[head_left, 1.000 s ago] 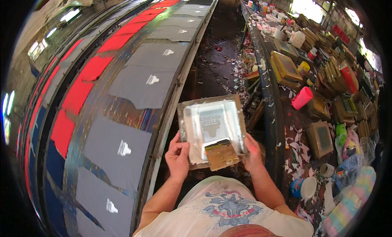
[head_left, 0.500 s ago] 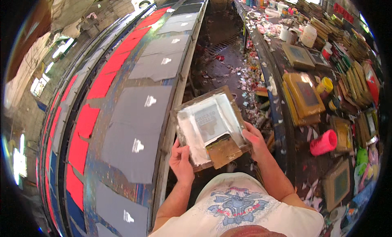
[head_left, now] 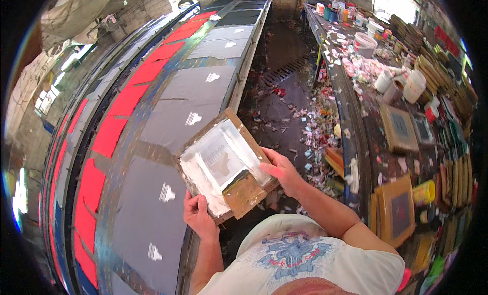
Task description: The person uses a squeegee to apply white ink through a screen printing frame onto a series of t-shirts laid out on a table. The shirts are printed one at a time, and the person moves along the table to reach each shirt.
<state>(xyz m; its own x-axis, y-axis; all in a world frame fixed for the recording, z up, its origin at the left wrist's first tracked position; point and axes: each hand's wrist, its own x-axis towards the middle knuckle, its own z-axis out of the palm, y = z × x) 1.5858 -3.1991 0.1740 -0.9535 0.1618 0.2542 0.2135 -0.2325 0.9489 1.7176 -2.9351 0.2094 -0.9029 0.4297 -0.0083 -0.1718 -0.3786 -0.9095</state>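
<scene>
In front of my body I hold a wooden screen printing frame (head_left: 219,160), tilted, between both hands. White ink smears its inside around a mesh with a faint printed design. A brown, stained flat piece (head_left: 246,194) lies in its near right corner; I cannot tell whether it is a squeegee or card. My left hand (head_left: 202,216) grips the near left edge, thumb on top. On the right edge, my right hand (head_left: 282,173) is closed with its thumb over the rim. The frame's far left corner overlaps grey fabric panels (head_left: 147,208) bearing small white prints on the long table.
Red fabric pieces (head_left: 85,203) line the left table's far side. Scraps litter the aisle floor (head_left: 277,99) around a drain grate (head_left: 286,71). The right-hand bench carries white tubs (head_left: 414,86), stacked wooden frames (head_left: 396,213) and a yellow container (head_left: 423,192).
The frame and both my hands have moved left, so the frame now overlaps the table of grey panels. My view has shifted too. Both hands keep their grip.
</scene>
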